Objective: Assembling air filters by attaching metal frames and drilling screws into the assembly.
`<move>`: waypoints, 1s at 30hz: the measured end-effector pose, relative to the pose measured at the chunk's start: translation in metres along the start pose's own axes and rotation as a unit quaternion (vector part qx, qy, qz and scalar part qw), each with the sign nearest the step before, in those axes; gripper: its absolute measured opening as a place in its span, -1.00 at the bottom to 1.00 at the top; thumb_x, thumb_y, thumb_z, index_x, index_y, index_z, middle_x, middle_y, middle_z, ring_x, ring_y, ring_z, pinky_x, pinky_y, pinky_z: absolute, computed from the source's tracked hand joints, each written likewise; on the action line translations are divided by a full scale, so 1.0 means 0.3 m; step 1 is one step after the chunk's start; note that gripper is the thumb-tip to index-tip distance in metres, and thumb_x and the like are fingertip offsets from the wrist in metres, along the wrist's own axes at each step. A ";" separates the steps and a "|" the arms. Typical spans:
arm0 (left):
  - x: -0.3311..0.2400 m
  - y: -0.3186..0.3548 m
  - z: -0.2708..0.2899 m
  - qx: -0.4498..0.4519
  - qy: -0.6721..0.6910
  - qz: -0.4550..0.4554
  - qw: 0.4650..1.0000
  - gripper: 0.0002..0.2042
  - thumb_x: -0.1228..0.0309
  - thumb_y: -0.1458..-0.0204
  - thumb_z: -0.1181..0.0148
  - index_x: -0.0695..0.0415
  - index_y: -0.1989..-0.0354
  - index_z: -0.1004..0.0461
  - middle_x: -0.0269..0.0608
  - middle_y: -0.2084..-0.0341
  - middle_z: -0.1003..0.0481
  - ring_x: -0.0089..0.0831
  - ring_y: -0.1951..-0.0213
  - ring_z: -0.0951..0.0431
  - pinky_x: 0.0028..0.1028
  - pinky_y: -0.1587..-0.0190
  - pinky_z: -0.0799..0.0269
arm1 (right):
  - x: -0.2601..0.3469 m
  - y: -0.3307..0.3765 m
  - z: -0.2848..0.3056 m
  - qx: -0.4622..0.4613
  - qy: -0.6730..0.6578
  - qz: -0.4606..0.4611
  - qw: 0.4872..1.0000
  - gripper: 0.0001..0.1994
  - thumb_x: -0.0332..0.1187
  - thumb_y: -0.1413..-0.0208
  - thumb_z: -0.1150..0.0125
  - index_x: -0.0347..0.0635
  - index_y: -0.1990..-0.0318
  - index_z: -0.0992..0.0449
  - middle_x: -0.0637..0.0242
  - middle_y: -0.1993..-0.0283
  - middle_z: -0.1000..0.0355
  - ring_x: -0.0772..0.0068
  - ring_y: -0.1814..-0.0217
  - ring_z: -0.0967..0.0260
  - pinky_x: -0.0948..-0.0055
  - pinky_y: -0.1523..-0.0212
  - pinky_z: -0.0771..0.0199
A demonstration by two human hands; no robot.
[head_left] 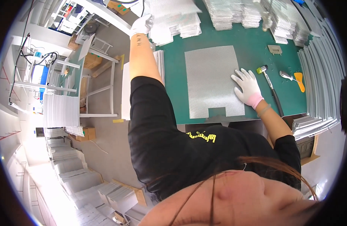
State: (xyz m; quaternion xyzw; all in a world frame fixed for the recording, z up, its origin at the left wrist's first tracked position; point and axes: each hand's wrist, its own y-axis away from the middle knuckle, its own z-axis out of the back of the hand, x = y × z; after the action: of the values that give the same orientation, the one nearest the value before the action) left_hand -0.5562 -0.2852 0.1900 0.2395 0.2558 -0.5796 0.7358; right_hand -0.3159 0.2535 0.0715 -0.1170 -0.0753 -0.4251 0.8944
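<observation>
A perforated silver mesh sheet with a notch in its near edge lies flat on the green table top. My right hand, in a white glove with a pink cuff, rests on the sheet's right edge with fingers spread. Stretched far forward, my left hand in a white glove is at the left edge of a stack of silver mesh sheets. Its fingers are too small and partly hidden to show whether they grip a sheet. A hammer with a yellow-green and black head lies right of my right hand.
Right of the hammer lie a screwdriver and an orange scraper. A small beige block sits farther back. More mesh stacks line the far side. Grey panels stand along the right edge. White panels stand left.
</observation>
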 end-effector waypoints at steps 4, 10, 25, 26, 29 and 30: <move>0.161 0.005 -0.010 -0.035 0.208 -0.148 0.966 -0.61 0.25 -0.14 -0.24 0.27 -0.04 -0.49 -0.08 0.06 -0.59 -0.29 0.04 -0.61 -0.34 -0.05 -0.51 | -0.008 -0.007 -0.003 -0.014 -0.003 0.015 1.000 -0.47 -0.17 -0.14 -0.10 -0.02 -0.29 -0.40 0.11 -0.42 -0.24 -0.03 -0.51 -0.07 -0.08 -0.51 0.08; 0.012 0.224 -0.126 -0.065 0.585 -0.161 0.792 -0.66 0.50 -0.16 -0.20 0.25 -0.12 -0.45 -0.04 0.11 -0.56 -0.15 0.14 -0.61 -0.19 0.09 -0.59 | -0.014 -0.015 -0.022 -0.014 0.013 0.014 1.000 -0.48 -0.16 -0.15 -0.09 -0.03 -0.29 -0.40 0.13 -0.43 -0.23 -0.02 -0.51 -0.06 -0.07 -0.51 0.07; -0.216 1.513 -0.565 -0.168 0.547 -0.044 0.819 -0.67 0.51 -0.28 -0.11 0.28 -0.19 -0.35 -0.15 0.09 -0.52 -0.45 0.18 -0.54 -0.43 0.05 -0.53 | 0.143 0.129 0.225 -0.100 -0.512 -0.086 0.849 -0.18 -0.18 -0.23 -0.22 -0.12 -0.53 0.10 0.00 -0.21 -0.39 0.32 -0.07 -0.39 0.37 -0.12 -0.38; -0.225 1.547 -0.590 -0.180 0.530 0.004 0.828 -0.65 0.55 -0.27 -0.10 0.30 -0.22 -0.33 -0.12 0.05 -0.52 -0.44 0.14 -0.56 -0.42 0.01 -0.54 | 0.175 0.153 0.250 -0.118 -0.592 -0.115 0.789 -0.10 -0.20 -0.22 -0.27 -0.15 -0.56 0.19 -0.04 -0.14 -0.44 0.41 0.06 -0.50 0.48 -0.02 -0.50; -0.188 1.557 -0.645 -0.156 0.383 -0.002 0.911 -0.53 0.55 -0.24 -0.13 0.28 -0.32 -0.27 -0.15 0.06 -0.54 -0.49 0.16 -0.55 -0.52 0.10 -0.53 | 0.197 0.183 0.172 -0.141 -0.388 -0.172 0.894 -0.12 -0.38 -0.10 -0.33 -0.15 -0.53 0.05 0.08 0.04 -0.49 0.48 0.39 -0.43 0.51 0.24 -0.52; -0.180 1.545 -0.652 -0.150 0.253 0.021 0.956 -0.45 0.49 -0.16 -0.24 0.28 -0.33 -0.27 -0.16 0.16 -0.55 -0.52 0.27 -0.54 -0.52 0.18 -0.51 | 0.194 0.186 0.147 -0.136 -0.388 -0.176 0.895 -0.12 -0.38 -0.10 -0.33 -0.15 -0.53 0.05 0.08 0.04 -0.49 0.48 0.39 -0.43 0.51 0.24 -0.52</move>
State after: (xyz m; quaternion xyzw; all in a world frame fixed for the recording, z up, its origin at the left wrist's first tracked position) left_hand -0.1342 -0.0198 0.1038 0.2707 0.5126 -0.4397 0.6860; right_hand -0.2377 0.2564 0.1195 -0.3778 -0.3768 -0.5023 0.6805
